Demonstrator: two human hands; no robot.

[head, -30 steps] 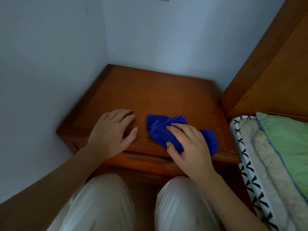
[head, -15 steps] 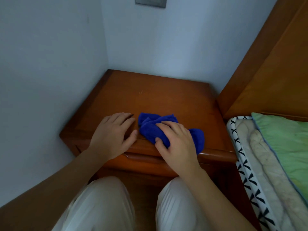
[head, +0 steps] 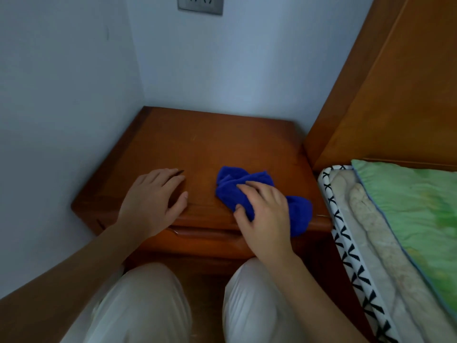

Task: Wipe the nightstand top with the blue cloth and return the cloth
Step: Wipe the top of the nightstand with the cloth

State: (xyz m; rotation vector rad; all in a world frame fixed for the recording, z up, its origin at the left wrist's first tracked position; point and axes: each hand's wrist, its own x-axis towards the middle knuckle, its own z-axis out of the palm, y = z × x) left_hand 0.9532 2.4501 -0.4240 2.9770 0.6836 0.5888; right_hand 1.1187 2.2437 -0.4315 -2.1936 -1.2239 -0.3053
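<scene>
The wooden nightstand (head: 210,144) stands in the room's corner, its brown top bare at the back. A crumpled blue cloth (head: 232,184) lies near the front right edge of the top. My right hand (head: 264,211) presses down on the cloth, with fingers spread over it and thumb at its left side. One end of the cloth sticks out to the right of the hand and hangs over the front edge. My left hand (head: 153,201) rests flat on the front left of the top, fingers apart, holding nothing.
White walls close in behind and left of the nightstand, with a grey socket plate (head: 200,4) high on the back wall. A wooden headboard (head: 385,95) and a bed with a green cover (head: 415,199) stand to the right. My knees (head: 148,305) are below the drawer front.
My right hand slid the cloth a little to the left along the front edge. My head tilted up, so the socket came into view. My left hand stayed put.
</scene>
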